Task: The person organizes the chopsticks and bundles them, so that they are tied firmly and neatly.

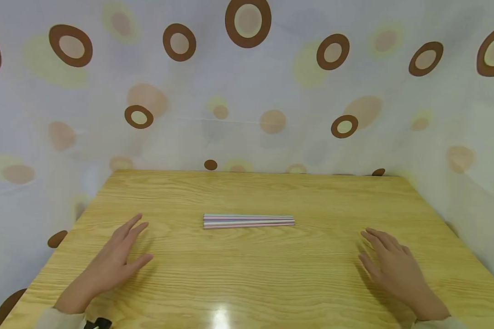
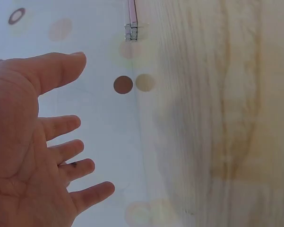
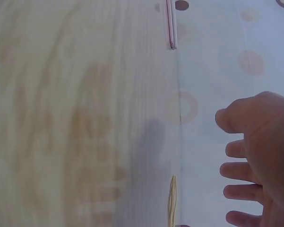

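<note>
**Handling the Sticks point(image 1: 248, 221)**

Fingers of the left hand point(image 1: 113, 258) and right hand point(image 1: 396, 267) are spread, holding nothing. The sticks lie together mid-table point(image 1: 247, 274), between the hands. Probably light, stiff, inclined to roll; both ends suit gripping.

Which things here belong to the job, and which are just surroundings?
Probably the job:
- thin sticks, between left hand and right hand
- yellowish loop, near the right hand

Just surroundings:
- wooden table
- patterned backdrop
- black item by the left wrist
</note>
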`<state>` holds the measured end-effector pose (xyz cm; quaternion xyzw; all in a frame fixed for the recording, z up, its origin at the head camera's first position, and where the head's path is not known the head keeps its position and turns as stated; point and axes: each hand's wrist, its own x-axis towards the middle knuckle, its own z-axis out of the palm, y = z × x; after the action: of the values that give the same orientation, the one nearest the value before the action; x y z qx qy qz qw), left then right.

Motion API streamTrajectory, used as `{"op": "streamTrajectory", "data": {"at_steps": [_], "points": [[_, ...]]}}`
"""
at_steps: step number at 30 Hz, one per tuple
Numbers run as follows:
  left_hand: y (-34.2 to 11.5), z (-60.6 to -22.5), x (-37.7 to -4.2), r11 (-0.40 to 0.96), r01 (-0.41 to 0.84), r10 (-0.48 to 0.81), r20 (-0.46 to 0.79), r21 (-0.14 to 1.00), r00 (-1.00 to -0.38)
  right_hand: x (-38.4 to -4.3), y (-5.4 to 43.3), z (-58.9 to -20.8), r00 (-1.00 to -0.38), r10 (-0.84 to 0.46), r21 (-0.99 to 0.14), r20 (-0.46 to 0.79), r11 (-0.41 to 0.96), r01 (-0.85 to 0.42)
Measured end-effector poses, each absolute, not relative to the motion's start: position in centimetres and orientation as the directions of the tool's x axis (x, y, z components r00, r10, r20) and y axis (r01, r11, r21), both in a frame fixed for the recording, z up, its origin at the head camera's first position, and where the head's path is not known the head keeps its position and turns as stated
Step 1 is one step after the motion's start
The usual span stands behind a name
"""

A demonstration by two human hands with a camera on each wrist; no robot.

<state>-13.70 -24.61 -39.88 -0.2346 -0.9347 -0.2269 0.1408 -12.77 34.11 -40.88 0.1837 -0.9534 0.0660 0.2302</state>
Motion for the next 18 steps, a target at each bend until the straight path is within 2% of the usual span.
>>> {"op": "streamTrajectory", "data": {"at_steps": [5,10,18], "points": [[-24.7,-40.0,-13.6,0.774,0.515,0.387,0.369,0.368,-0.845,-13.3,33.6,-41.1,-0.829,-0.326,-0.042,0.455,0.922,-0.385],[-24.7,-40.2,-13.7,0.768,0.519,0.395,0.360,0.374,-0.845,-13.9,33.0,-40.9,-0.825,-0.384,-0.071,0.415,0.890,-0.450],[-24.1,-40.4,-14.2,0.747,0.537,0.406,0.370,0.392,-0.835,-14.7,32.4,-41.0,-0.784,-0.449,-0.135,0.428,0.826,-0.547]]}}
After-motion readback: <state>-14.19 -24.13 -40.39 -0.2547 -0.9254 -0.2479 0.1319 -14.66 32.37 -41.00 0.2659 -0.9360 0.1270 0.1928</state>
